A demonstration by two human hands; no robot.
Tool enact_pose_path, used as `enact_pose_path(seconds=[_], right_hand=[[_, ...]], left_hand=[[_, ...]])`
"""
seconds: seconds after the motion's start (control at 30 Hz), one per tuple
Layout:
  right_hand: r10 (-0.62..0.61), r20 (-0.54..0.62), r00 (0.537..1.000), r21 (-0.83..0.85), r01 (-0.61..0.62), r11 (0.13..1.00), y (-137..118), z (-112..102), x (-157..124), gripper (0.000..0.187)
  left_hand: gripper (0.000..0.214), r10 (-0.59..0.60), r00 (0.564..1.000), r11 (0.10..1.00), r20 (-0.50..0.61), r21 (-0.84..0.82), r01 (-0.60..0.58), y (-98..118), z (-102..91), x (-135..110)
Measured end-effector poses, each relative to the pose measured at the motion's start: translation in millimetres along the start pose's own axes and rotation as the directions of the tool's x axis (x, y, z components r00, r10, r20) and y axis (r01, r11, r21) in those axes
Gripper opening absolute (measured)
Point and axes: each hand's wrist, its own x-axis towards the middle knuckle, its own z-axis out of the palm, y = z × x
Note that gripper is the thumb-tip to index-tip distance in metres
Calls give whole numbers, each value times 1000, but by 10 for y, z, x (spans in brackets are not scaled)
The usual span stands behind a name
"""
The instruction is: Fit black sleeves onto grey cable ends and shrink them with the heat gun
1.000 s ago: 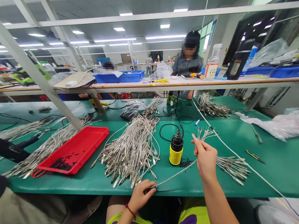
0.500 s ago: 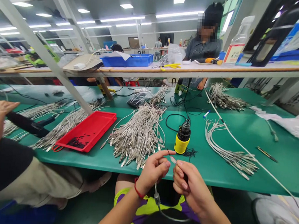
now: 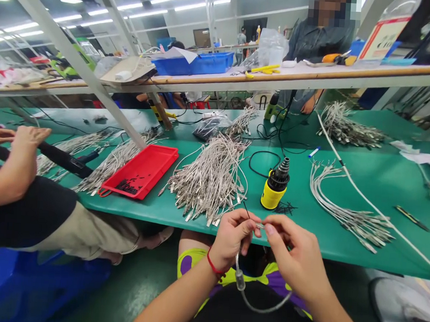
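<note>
- A long green desk ran across in front of me, and a high shelf with a wood edge stood past its far edge.
- A person was behind the far edge of the desk, past the shelf.
- Another person's hand was at the left end of the desk, just above a black tool handle.
- A blue crate sat on the shelf, left of the middle.
- A big heap of grey cables with metal ends lay near the middle of the desk, close to the near edge.
- A second bunch of cables lay nearer the right end, beside a thick white cord.
- A red tray sat left of the big heap, with small black bits in it.
- A yellow pot with a black cone top stood upright just right of the big heap.
- My left hand, with a red string on the wrist, was curled and pinching a thin grey cable.
- My right hand was curled too, and its fingers pinched the cable's metal tip.
- The cable was just above the near edge of the desk, and its loop hung down below my hands.
- A clear sleeve sat on the hanging part.
- A thin black bit stuck up by the tip.
</note>
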Motion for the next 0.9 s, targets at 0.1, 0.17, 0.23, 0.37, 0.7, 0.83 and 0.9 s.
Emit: enact_pose_path(seconds=[0.1,0.17,0.23,0.37,0.7,0.83,0.9], right_hand=[[-195,-12,981,-159,190,969,-19,-3,7,23],[-275,22,961,-205,274,940,-10,16,5,23],[-308,49,950,-246,311,918,6,27,5,22],[-322,87,943,-290,333,897,10,-44,55,21],[-301,-233,925,-593,110,798,-34,-818,874,30],[-235,-282,930,-627,7,779,26,-995,1297,41],[-217,-263,940,-634,1,774,50,-1017,1417,44]], left_hand=[[36,5,1000,998,-25,-57,-6,-48,18,-5],[35,-4,999,996,-35,-93,1,-78,46,-19],[33,-19,999,992,-43,-124,13,-110,80,-35],[31,-51,998,987,-38,-154,44,-186,106,-49],[47,-320,871,936,373,267,229,-376,-115,-227],[46,-354,830,910,431,364,199,-364,-70,-272],[46,-362,829,910,425,355,216,-374,-62,-279]])
